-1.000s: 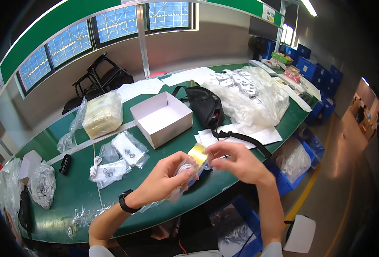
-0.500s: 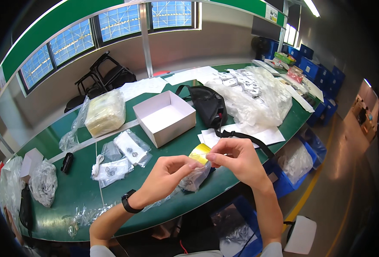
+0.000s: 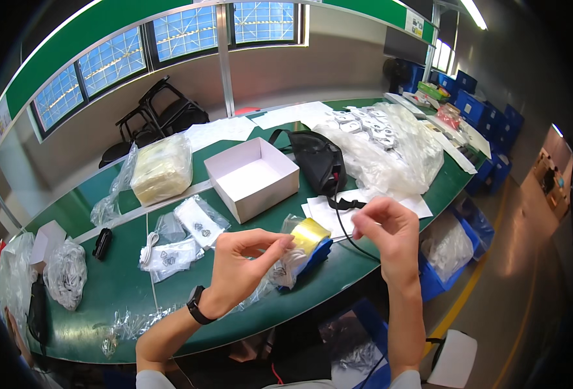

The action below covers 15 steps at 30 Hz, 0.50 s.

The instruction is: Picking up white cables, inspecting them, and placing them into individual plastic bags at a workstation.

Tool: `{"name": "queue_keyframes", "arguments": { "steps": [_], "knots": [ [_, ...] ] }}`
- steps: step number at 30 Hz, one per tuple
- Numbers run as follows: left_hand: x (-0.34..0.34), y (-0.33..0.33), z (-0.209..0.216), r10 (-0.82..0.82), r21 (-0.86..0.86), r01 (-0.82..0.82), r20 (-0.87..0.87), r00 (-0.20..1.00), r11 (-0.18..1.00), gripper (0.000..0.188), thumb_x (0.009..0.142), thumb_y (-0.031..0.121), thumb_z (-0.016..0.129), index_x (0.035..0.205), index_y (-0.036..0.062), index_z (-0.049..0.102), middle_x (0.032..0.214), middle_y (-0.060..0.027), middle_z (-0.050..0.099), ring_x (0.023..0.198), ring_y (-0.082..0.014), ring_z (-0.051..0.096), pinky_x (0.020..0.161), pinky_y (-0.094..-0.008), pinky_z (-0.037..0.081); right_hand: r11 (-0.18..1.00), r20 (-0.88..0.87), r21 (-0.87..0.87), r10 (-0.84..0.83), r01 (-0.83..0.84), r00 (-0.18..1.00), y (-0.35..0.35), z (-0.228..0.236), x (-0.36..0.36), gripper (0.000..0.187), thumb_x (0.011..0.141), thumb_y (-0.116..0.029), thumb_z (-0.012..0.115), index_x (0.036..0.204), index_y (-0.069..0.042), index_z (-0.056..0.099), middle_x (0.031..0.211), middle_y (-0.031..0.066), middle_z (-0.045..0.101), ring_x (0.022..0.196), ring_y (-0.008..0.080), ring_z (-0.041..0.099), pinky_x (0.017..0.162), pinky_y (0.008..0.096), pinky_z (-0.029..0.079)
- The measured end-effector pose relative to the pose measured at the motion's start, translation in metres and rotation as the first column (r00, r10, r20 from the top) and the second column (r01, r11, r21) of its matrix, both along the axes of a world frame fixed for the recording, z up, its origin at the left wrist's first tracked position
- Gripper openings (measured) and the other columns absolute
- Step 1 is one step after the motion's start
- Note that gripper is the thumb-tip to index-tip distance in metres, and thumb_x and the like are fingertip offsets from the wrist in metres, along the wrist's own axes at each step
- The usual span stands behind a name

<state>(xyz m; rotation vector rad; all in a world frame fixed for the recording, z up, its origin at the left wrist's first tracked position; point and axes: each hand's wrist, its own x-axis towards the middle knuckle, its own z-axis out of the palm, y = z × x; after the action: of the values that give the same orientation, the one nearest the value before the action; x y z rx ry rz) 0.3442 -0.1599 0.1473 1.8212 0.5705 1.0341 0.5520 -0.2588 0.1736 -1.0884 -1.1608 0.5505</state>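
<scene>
My left hand (image 3: 251,259), a dark band on its wrist, pinches a clear plastic bag (image 3: 287,275) between thumb and forefinger. Something whitish shows inside the bag. Raised to the right and apart from it, my right hand (image 3: 393,236) has thumb and fingertips pressed together; whatever they hold, if anything, is too small to make out. Between the hands, behind the bag, a yellow roll (image 3: 312,235) sits in a blue holder (image 3: 317,256) on the green table (image 3: 234,327). The bag partly covers both.
An open white box (image 3: 254,188) stands beyond my hands, beside a black pouch (image 3: 315,159) with a strap. Flat bagged packets (image 3: 199,223) lie left. A large plastic bag of white parts (image 3: 377,139) rests at the far right. Blue bins (image 3: 451,249) stand beyond the table's right edge.
My hands were together in front of the yellow roll. The right hand has moved away to the right and up, and the left slightly left, uncovering the roll and blue holder.
</scene>
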Motion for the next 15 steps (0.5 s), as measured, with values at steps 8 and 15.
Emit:
{"name": "queue_keyframes", "arguments": {
  "steps": [8,15],
  "knots": [
    [0.003,-0.007,0.004,0.027,-0.041,-0.024,0.068,0.997,0.999,0.011,0.088,0.006,0.070,0.094,-0.0017,0.075,0.082,-0.0099,0.074,0.070,-0.0117,0.069,0.065,-0.0211,0.055,0.995,0.245,0.007,0.097,-0.102,0.965,0.007,-0.021,-0.022,0.021,0.080,0.000,0.073,0.100,0.005,0.069,0.100,0.0121,0.069,0.094,0.0153,0.066,0.080,0.0257,0.053],
    [-0.013,-0.012,0.014,-0.157,-0.080,0.170,0.151,0.976,0.982,0.011,0.085,-0.003,0.070,0.095,-0.0060,0.073,0.081,-0.0141,0.073,0.071,-0.0161,0.071,0.068,-0.0259,0.058,0.998,0.185,0.039,0.045,-0.053,0.982,-0.006,-0.016,-0.030,0.010,0.086,0.005,0.065,0.095,0.007,0.069,0.083,0.0122,0.071,0.076,0.0164,0.070,0.076,0.0262,0.055]
  ]
}}
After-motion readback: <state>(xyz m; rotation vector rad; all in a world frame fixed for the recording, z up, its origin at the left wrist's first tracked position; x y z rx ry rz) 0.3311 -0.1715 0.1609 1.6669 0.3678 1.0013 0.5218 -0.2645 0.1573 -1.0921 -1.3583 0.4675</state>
